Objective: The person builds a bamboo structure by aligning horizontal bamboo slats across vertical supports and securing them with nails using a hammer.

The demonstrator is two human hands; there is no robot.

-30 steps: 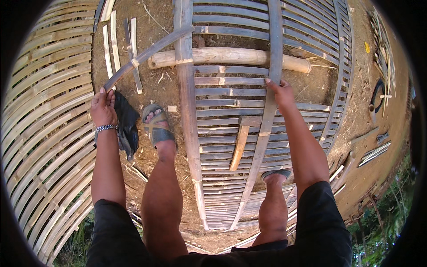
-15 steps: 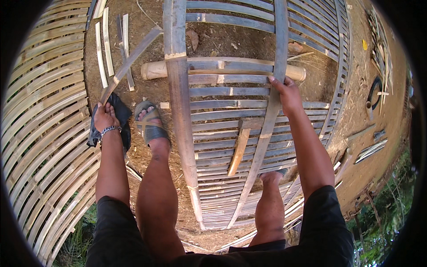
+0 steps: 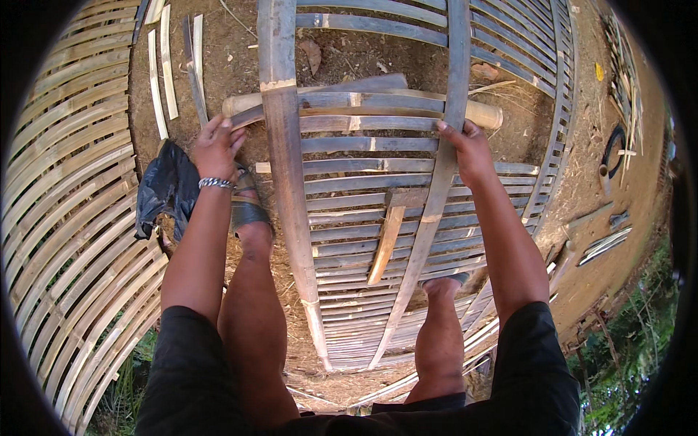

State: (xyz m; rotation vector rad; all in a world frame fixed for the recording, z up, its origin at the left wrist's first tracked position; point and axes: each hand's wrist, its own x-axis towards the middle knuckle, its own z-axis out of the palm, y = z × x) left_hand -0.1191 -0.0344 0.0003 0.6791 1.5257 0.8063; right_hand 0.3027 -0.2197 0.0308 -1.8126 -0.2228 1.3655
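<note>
My left hand (image 3: 217,151) is closed around the near end of a bamboo slat (image 3: 247,118), left of the frame's long bamboo rail (image 3: 282,138). This slat runs under that rail, and its far end shows at an angle above a round bamboo pole (image 3: 483,115). My right hand (image 3: 474,152) grips the second long rail (image 3: 456,80), its thumb by the end of a crosswise slat. Several crosswise slats (image 3: 367,166) link the rails. On them lies a wooden mallet (image 3: 387,243) with a dark block head.
A black plastic bag (image 3: 166,185) lies on the ground by my left forearm. A curved bamboo slat panel (image 3: 73,182) fills the left side. Loose strips (image 3: 169,62) lie at the upper left. My feet straddle the frame. More strips (image 3: 605,245) and a black coil (image 3: 614,149) lie at the right.
My left hand has moved right and up, swinging the slat from a steep slant beside the frame to under the left rail. My right hand stays on its rail.
</note>
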